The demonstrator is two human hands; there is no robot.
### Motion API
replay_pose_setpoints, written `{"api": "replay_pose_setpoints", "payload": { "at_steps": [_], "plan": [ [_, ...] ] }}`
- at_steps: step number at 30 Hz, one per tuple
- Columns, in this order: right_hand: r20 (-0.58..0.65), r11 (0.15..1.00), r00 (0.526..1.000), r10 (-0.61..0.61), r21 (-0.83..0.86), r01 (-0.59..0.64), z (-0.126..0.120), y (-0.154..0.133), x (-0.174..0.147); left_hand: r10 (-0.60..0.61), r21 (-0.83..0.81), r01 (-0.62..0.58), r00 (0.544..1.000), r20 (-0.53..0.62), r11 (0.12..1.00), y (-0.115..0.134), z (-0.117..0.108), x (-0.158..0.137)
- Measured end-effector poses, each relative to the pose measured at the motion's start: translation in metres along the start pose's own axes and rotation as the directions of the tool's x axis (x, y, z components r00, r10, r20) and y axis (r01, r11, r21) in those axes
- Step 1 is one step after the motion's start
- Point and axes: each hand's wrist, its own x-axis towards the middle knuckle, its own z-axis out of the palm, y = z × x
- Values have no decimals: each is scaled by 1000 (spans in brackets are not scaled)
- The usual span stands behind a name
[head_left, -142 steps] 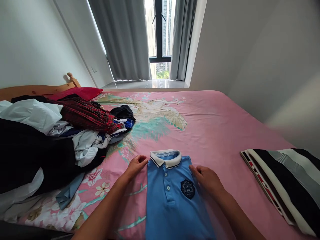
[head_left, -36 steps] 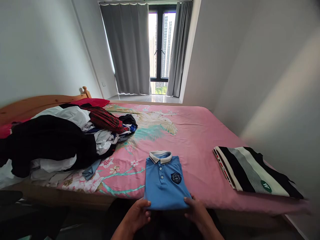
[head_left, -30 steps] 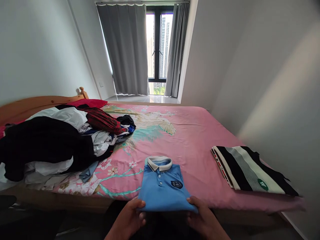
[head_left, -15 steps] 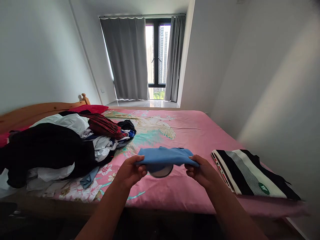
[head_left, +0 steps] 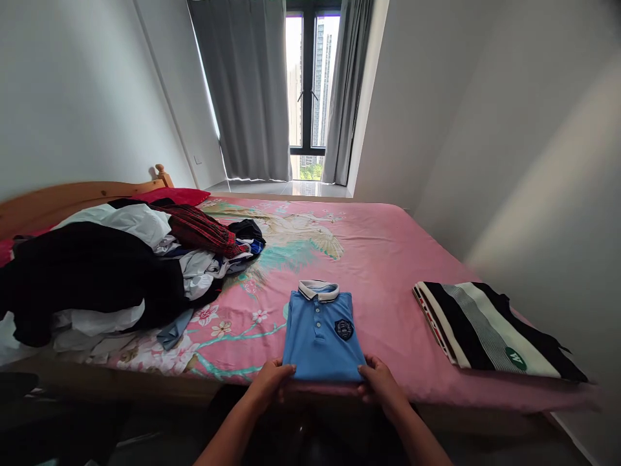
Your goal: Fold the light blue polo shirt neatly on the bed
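A folded blue polo shirt [head_left: 317, 349] lies face up on the pink bedspread [head_left: 388, 259], close to the bed's front edge. Its white collar with dark trim points away from me, and a dark crest shows on its chest. My left hand [head_left: 269, 382] pinches the shirt's near left corner, thumb on top. At the near right corner, my right hand [head_left: 381, 382] grips it the same way. The fingers under the cloth are partly hidden.
A heap of mixed clothes [head_left: 107, 278] covers the left of the bed, by the wooden headboard [head_left: 87, 191]. Folded striped garments [head_left: 495, 330] are stacked at the right. Behind the bed hang grey curtains [head_left: 242, 90] at a window [head_left: 308, 90].
The blue polo shirt has come down from the air onto the bed, now front side up. Both hands have moved lower and nearer, still holding it. My view has tilted down slightly.
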Motion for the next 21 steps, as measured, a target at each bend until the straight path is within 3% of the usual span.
{"api": "replay_pose_setpoints", "payload": {
  "at_steps": [6,9,11,14,16,21],
  "plan": [
    [-18,997,999,-39,-62,38,0,6,-5,102,240,-105,995,22,965,-9,-8,-5],
    [-16,973,1000,-17,-231,13,-8,16,-7,39,341,-42,999,16,939,-19,-14,-10],
    [-48,934,995,-93,-351,70,-18,15,-5,40,425,-34,999,-6,905,-20,-22,-10],
    [-81,888,954,-290,-394,236,-30,0,5,258,459,-183,960,-106,870,-6,-33,-3],
    [-80,889,942,-325,-366,276,-32,-15,17,370,423,-273,914,-166,864,11,-36,6],
    [-73,891,934,-349,-335,306,-17,-42,52,356,379,-274,920,-165,884,49,-22,38]
  ]
}}
